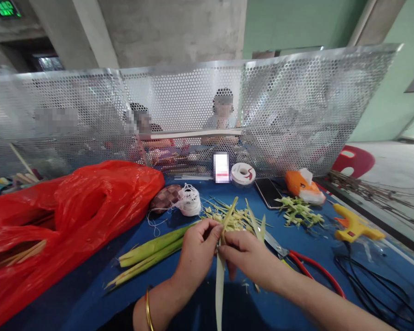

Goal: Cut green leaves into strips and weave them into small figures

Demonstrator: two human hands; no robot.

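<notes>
Between my two hands is a long pale green leaf strip (220,287), its lower end hanging toward the table's front edge and its yellowish tip rising above my fingers. My left hand (200,243) pinches it between thumb and forefinger. From the other side, my right hand (243,253) grips the same strip just below, its fingers closed. Cut plant scraps (227,216) lie in a heap behind the hands. To the left rest green stalks (155,248). Scissors with red handles (307,264) lie beside my right forearm, their blades partly under leaf pieces.
A red plastic bag (100,207) covers the left side. White string (189,201), a white spool (243,174), a phone (268,193) and an orange tissue pack (304,186) stand farther back. At right lies a yellow glue gun (357,224) with its black cord. A perforated metal screen (179,96) rises behind.
</notes>
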